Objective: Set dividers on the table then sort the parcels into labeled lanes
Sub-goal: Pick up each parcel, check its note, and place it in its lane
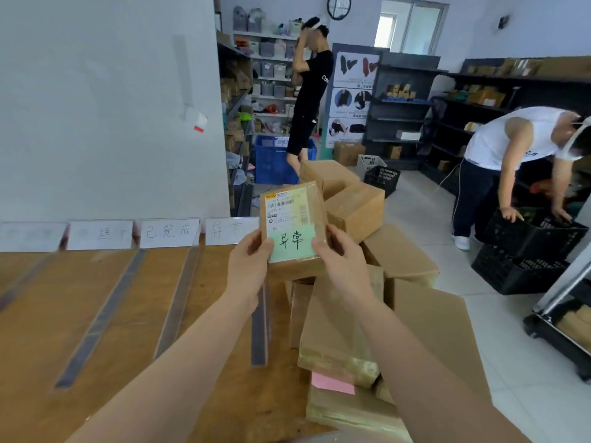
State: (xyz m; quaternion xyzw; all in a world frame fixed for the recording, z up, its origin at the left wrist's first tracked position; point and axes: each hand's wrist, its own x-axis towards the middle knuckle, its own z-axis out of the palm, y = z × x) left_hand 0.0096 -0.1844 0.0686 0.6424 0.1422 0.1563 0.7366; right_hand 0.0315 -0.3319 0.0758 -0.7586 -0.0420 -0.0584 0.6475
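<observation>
Small brown parcel [292, 231] held up in the air in both hands, over the far right end of the wooden table [48, 314] and just in front of the rightmost lane card [230, 231]. Its long axis runs away from the person, and its face is tilted up toward the camera. The shipping label [287, 206] is at the far end, and a green note [292, 244] with handwritten characters is at the near end. Left hand [248, 266] grips the parcel's left edge, thumb on the face beside the note; its other fingers are hidden behind the parcel. Right hand [340, 260] grips the right edge, thumb on the face, fingers wrapped round the side. Long dark dividers [102, 318] lie on the table running front to back, with white lane cards [169, 232] standing along the back edge against the wall. A heap of cardboard boxes [355, 209] sits to the right of the table, under and beyond the hands; one near parcel carries a pink note [332, 383]. Behind, a person in black [310, 91] stands by a blue crate [275, 161], and a person in a white top [511, 139] bends over black crates [537, 231]. Dark shelves [403, 107] stand along the back wall.
</observation>
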